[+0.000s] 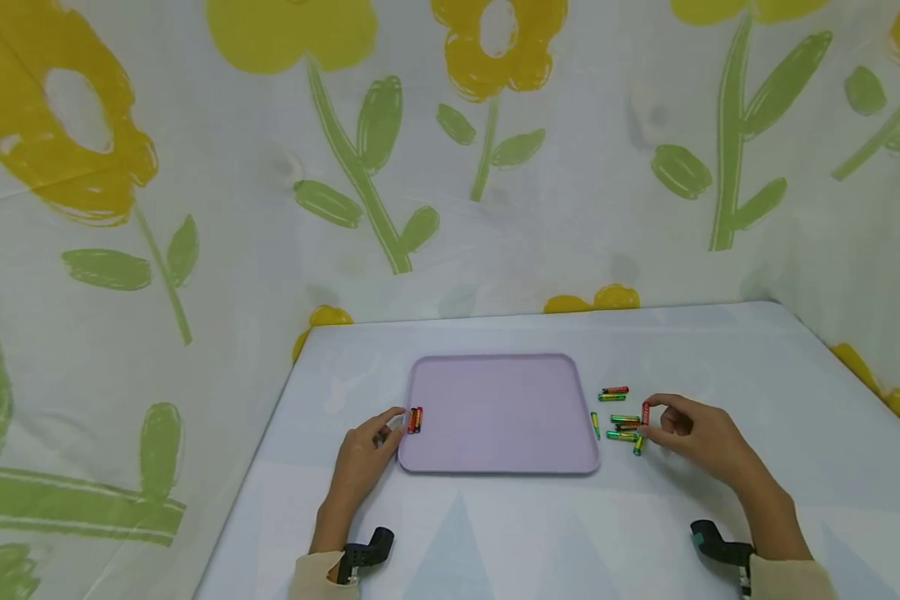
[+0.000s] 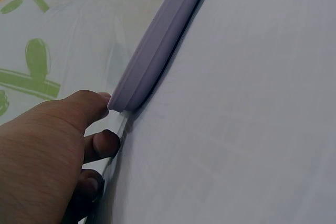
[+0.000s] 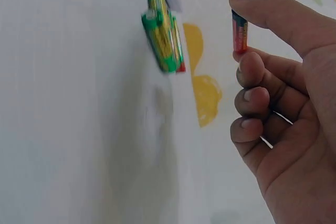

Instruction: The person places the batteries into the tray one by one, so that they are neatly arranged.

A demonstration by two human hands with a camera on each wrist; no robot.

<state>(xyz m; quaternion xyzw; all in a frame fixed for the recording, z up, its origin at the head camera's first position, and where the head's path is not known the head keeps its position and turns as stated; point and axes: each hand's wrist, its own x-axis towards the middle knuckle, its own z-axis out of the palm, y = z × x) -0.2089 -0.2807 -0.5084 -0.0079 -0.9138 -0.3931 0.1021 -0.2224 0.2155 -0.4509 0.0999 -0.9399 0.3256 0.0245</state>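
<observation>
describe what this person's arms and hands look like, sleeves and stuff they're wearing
The left hand and right hand wear no gloves. Beige sleeves cover the forearms' lower ends in the head view. Each wrist carries a bent black gadget; the right one shows a small teal patch.

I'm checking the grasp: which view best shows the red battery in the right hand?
The right wrist view: the red battery appears largest there, pinched by its ends in the right hand. The head view shows it small; the left wrist view doesn't show it.
</observation>
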